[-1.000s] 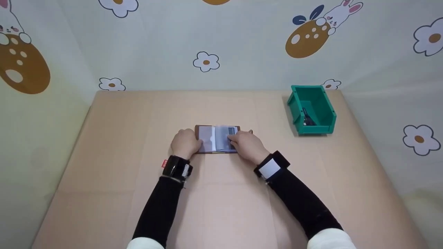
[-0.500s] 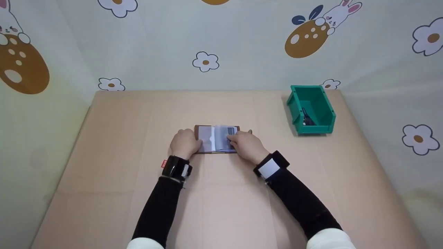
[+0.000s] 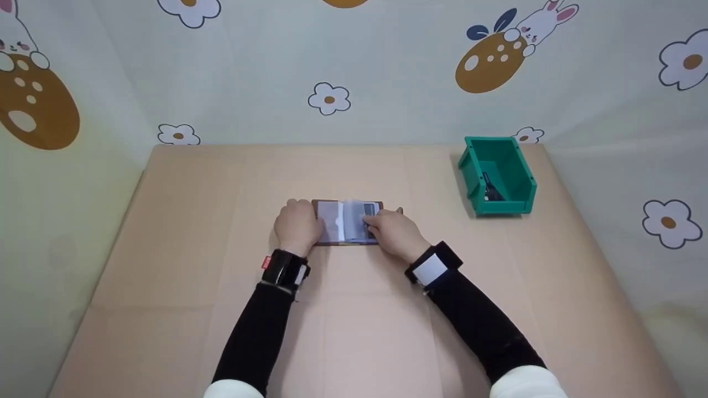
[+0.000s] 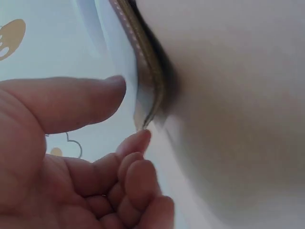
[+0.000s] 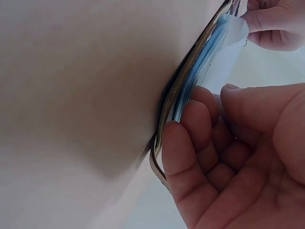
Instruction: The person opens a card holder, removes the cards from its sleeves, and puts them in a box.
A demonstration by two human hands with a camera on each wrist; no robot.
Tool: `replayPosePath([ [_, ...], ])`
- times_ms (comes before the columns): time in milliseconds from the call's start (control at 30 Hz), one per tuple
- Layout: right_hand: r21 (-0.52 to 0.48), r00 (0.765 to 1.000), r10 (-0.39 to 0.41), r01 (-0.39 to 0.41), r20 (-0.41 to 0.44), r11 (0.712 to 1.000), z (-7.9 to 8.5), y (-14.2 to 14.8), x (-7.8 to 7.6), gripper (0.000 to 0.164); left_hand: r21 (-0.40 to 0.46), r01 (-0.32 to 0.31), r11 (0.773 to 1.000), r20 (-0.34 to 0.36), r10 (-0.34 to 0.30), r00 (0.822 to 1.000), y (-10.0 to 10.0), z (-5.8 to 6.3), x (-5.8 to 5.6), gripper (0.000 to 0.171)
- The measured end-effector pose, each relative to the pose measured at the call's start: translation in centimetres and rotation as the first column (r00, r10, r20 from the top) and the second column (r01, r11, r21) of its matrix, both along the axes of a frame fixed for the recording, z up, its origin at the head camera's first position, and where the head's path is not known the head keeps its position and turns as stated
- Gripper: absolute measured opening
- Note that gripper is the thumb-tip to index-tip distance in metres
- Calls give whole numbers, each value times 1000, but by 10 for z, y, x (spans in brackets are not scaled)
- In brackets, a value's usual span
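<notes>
An opened card holder (image 3: 329,222) with a brown cover and clear plastic sleeves (image 3: 354,221) lies on the table between both hands. My left hand (image 3: 297,226) holds its left edge, thumb over the inner page. In the left wrist view, the index fingertip sits right at the corner of the stitched cover (image 4: 151,76), other fingers curled. My right hand (image 3: 401,235) pinches the sleeves at the right side, thumb on top. The right wrist view has curled fingers against the bluish sleeve stack (image 5: 202,59), and a brown strap (image 5: 157,167) sticks out beyond them.
A green bin (image 3: 503,207) stands at the table's back right, with a dark object (image 3: 491,190) inside. The tan table (image 3: 354,331) is bordered by pale patterned cloth walls (image 3: 387,72) at the back and sides.
My left hand has shifted slightly forward along the card holder's left edge. The right hand, the sleeves and the bin have stayed where they were.
</notes>
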State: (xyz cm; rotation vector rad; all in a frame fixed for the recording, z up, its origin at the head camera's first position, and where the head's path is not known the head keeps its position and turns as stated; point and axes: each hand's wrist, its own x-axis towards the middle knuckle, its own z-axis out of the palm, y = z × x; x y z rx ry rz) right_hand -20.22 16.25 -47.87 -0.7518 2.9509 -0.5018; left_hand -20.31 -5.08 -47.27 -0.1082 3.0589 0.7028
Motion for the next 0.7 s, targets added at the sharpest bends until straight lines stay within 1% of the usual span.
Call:
replayPosePath([
  [33,1,1000,3,-3,0,1000,0,0,0,16,6,20,1000,-20,-20,1000,2,1,1,20],
  [100,3,1000,7,-7,1,1000,0,0,-1,13,18,86,996,-56,-85,995,6,4,2,17],
  [167,4,1000,9,-9,6,1000,-1,0,-1,13,25,165,986,-81,-163,983,11,7,4,14],
  [267,-3,1000,-1,1,11,1000,-1,0,-2,17,11,284,959,-108,-282,954,21,9,7,14],
  [367,-4,1000,-8,8,15,1000,-1,0,-2,18,-21,371,928,-108,-371,922,30,8,9,19],
  [433,-7,1000,-7,7,13,1000,-1,0,-2,15,-35,406,913,-98,-408,908,35,7,10,22],
  [500,-13,1000,-4,4,12,1000,-1,0,-2,12,-46,428,903,-93,-430,898,39,4,11,24],
  [567,-21,1000,0,0,9,1000,-1,0,-2,10,-53,439,897,-89,-443,892,41,2,11,26],
  [700,-33,1000,2,-1,10,999,0,0,-2,12,-78,456,887,-99,-462,882,44,-2,12,26],
])
